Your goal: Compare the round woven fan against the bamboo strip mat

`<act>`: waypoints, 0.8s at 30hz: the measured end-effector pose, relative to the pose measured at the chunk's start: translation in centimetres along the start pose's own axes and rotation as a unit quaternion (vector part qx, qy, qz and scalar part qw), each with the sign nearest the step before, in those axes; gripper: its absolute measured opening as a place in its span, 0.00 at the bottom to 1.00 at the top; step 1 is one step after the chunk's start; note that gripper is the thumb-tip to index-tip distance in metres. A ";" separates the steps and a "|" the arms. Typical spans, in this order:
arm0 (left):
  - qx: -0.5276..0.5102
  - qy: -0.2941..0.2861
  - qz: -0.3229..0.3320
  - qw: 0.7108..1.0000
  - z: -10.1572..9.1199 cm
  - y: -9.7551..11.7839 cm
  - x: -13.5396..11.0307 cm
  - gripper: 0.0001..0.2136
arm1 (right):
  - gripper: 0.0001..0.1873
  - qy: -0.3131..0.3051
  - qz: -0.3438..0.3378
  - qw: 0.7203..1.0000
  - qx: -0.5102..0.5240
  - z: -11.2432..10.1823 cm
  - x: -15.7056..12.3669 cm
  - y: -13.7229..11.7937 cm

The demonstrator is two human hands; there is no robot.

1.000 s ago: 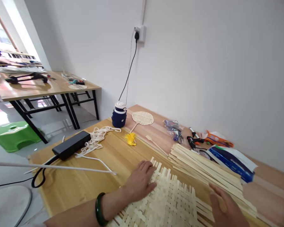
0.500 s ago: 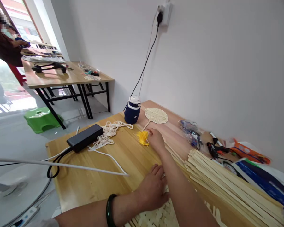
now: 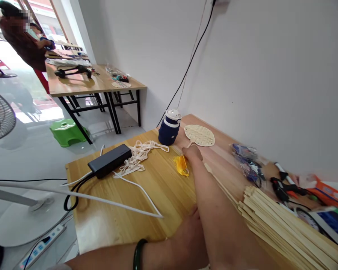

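My right arm stretches across the wooden table (image 3: 115, 210). My right hand (image 3: 193, 153) is closed at the handle of a small round woven fan (image 3: 199, 135), right beside the yellow tassel (image 3: 181, 165). My left hand (image 3: 186, 240), with a dark green bangle on its wrist, rests low at the near table edge. Its fingers are hidden under my right forearm. A stack of long pale bamboo strips (image 3: 284, 228) lies to the right of my arm.
A blue bottle (image 3: 169, 127), a black power brick (image 3: 109, 160) and tangled white cord (image 3: 138, 153) lie at the table's far left. A glue gun (image 3: 281, 185) and packets line the wall. A green stool (image 3: 67, 131), another table and a person (image 3: 22, 37) are behind.
My right hand left the bamboo strips and reached forward to the fan's handle by the tassel. My view swung left, so the woven mat under my left hand dropped out of sight.
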State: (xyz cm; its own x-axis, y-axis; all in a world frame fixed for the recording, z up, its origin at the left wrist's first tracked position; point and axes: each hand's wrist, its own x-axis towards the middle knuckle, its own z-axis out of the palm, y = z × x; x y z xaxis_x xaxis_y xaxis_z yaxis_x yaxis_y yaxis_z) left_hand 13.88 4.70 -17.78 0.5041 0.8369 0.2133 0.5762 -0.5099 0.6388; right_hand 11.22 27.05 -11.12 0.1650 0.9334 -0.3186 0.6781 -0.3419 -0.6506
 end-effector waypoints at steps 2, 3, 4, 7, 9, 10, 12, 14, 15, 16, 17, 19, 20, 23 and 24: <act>0.016 0.001 0.012 1.000 -0.6 -0.3 -0.4 0.22 | 0.16 -0.007 -0.012 0.998 0.069 -1.4 0.1 0.0; 0.023 0.000 0.013 1.000 -0.9 -0.3 -0.6 0.23 | 0.16 -0.009 -0.019 0.994 0.105 -2.4 0.1 0.0; 0.027 -0.001 0.011 1.000 -1.1 -0.4 -0.7 0.23 | 0.17 -0.010 -0.026 0.990 0.140 -3.5 -0.1 0.1; 0.037 -0.004 0.003 0.999 -1.6 -0.2 -0.7 0.24 | 0.16 -0.007 -0.049 0.969 0.243 -7.2 -1.5 1.1; 0.043 -0.006 0.005 0.999 -1.8 0.0 -0.7 0.25 | 0.14 -0.005 -0.063 0.949 0.308 -9.4 -3.2 2.5; 0.047 -0.005 0.008 0.999 -1.8 0.0 -0.6 0.24 | 0.12 -0.005 -0.070 0.939 0.338 -10.3 -4.3 3.4; 0.057 -0.001 0.017 0.998 -1.7 0.0 -0.6 0.24 | 0.08 -0.011 -0.086 0.918 0.388 -11.4 -6.6 5.3; 0.065 0.003 0.027 0.998 -1.7 0.0 -0.6 0.24 | 0.07 -0.010 -0.106 0.901 0.420 -11.9 -9.1 7.1; 0.067 0.004 0.032 0.997 -1.6 -0.1 -0.6 0.23 | 0.08 -0.003 -0.117 0.896 0.429 -12.0 -10.3 7.9; 0.069 0.005 0.037 0.997 -1.6 -0.1 -0.6 0.23 | 0.10 0.009 -0.130 0.891 0.434 -12.3 -11.6 8.7; 0.071 0.008 0.042 0.997 -1.6 -0.2 -0.6 0.23 | 0.12 0.024 -0.143 0.888 0.437 -12.6 -13.0 9.5; 0.076 0.016 0.047 0.996 -1.6 -0.3 -0.7 0.23 | 0.15 0.060 -0.165 0.882 0.437 -13.9 -16.1 11.4; 0.078 0.022 0.044 0.996 -1.6 -0.3 -0.7 0.23 | 0.17 0.074 -0.171 0.881 0.436 -14.9 -17.9 12.6; 0.083 0.039 0.009 0.996 -1.5 -0.5 -0.9 0.26 | 0.20 0.079 -0.216 0.883 0.408 -18.1 -24.1 17.7; 0.085 0.043 -0.004 0.995 -1.5 -0.5 -1.0 0.26 | 0.19 0.120 -0.219 0.883 0.396 -19.0 -26.4 20.0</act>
State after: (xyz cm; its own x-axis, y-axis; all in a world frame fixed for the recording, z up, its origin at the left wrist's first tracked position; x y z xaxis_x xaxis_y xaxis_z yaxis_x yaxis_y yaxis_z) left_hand 12.13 4.45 -17.19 0.4472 0.8509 0.2756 0.6844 -0.5239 0.5070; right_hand 34.00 -2.34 -2.65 0.2224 0.9587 0.1773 0.0157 0.1783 -0.9839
